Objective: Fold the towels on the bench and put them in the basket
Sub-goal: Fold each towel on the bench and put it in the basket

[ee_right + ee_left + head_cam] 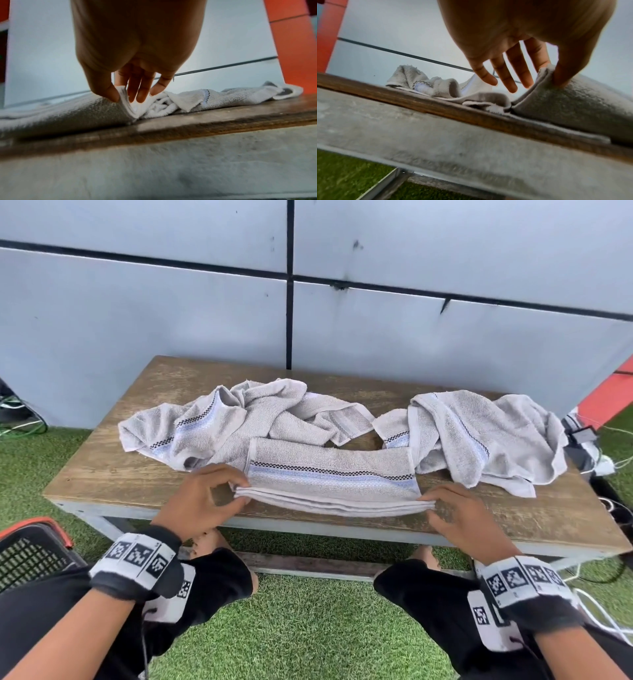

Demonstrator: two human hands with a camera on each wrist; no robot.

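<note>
two hands pinch the folded towel (330,477) at its near corners | left hand (202,501) grips one end, right hand (469,518) the other | towel on bench (102,474) edge | risk: stacked layers slip apart, or drag the crumpled towels (219,422) beyond the fingers | basket (30,549) left of left hand

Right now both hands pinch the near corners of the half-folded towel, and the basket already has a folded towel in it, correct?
Not quite. The left hand and right hand do pinch the near corners of the half-folded towel, but the part of the basket that the head view shows holds no towel. Two crumpled towels lie on the bench.
</note>
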